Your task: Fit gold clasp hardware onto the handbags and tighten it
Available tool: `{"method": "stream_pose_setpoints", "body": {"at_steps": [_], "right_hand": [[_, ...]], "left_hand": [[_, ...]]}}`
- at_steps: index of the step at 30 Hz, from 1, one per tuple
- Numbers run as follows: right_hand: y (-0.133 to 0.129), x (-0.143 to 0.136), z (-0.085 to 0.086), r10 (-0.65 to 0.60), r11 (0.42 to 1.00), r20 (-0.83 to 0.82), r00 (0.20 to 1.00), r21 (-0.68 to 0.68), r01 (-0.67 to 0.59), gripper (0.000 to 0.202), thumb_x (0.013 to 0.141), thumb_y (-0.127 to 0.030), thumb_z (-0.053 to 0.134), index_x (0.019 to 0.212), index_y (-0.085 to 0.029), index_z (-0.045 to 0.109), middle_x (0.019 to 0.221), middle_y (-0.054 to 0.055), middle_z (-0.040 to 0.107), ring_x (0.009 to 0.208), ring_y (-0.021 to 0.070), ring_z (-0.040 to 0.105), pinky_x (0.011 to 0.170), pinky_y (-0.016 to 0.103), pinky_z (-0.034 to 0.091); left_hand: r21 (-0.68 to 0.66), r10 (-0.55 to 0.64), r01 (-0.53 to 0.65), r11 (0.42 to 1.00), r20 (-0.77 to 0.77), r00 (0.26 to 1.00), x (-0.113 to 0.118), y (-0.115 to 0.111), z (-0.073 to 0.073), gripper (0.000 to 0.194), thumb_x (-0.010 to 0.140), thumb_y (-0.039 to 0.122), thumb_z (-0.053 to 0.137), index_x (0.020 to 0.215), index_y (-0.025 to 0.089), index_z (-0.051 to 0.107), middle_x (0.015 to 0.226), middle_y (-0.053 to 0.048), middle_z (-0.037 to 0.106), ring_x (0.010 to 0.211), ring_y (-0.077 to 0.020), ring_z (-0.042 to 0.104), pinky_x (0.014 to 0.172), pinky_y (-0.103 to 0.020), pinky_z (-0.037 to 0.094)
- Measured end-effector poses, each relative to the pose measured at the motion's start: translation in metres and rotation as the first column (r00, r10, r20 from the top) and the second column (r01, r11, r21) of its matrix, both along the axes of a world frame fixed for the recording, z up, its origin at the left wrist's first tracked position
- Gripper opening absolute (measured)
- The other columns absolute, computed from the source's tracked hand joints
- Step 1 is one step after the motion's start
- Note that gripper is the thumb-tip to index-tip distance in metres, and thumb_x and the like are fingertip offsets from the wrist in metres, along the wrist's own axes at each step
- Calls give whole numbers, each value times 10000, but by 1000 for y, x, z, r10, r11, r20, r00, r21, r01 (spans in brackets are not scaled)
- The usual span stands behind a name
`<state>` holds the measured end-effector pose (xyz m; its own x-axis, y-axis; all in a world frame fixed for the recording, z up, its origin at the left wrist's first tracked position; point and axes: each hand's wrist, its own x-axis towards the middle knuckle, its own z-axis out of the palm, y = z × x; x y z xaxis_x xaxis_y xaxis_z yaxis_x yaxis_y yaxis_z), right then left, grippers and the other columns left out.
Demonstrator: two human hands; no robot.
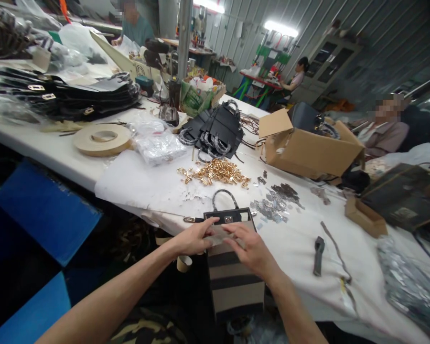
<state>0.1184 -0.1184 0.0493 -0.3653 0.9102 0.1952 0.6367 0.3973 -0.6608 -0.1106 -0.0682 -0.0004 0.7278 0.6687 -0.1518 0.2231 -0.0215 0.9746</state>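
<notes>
A striped black and beige bag panel with a dark handle lies over the table's front edge and hangs down. A small metal plate shows near its dark top. My left hand rests on the panel's upper left part, index finger stretched toward the plate and fingers apart. On the upper right part is my right hand, its fingers spread and bent over the beige surface. Nothing can be seen held in either hand. A strap end with a metal fitting sticks out at the left.
Gold hardware and silver plates lie behind the panel. Black bag pieces, a tape roll and a cardboard box stand farther back. A dark tool lies right. Other people sit beyond the table.
</notes>
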Motion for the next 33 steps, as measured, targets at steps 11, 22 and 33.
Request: {"method": "stream_pose_setpoints", "body": {"at_steps": [11, 22, 33], "right_hand": [[-21, -29, -55, -102, 968, 130, 986, 243, 68, 348, 1017, -151, 522, 1304, -255, 689, 1135, 103, 712, 1051, 257, 685, 893, 385, 592], [-24, -29, -25, -149, 985, 61, 987, 93, 143, 130, 1027, -203, 540, 1002, -232, 664, 941, 52, 660, 896, 214, 644, 807, 329, 507], [-27, -21, -16, -77, 996, -46, 996, 41, 79, 116, 1011, -171, 495, 983, -242, 584, 948, 50, 601, 899, 213, 611, 798, 319, 498]], "left_hand": [[118, 8, 5, 993, -105, 994, 3, -1, 12, 806, 724, 82, 507, 1521, 128, 397, 1020, -59, 762, 905, -213, 696, 835, -289, 522], [360, 41, 21, 933, -163, 986, 4, -4, 25, 330, 819, 119, 551, 1085, 181, 736, 965, -41, 769, 863, -186, 686, 782, -237, 484], [370, -88, 134, 919, -138, 986, -1, -4, 38, 244, 953, 281, 574, 942, 196, 802, 717, 0, 680, 660, -128, 562, 628, -220, 357]]}}
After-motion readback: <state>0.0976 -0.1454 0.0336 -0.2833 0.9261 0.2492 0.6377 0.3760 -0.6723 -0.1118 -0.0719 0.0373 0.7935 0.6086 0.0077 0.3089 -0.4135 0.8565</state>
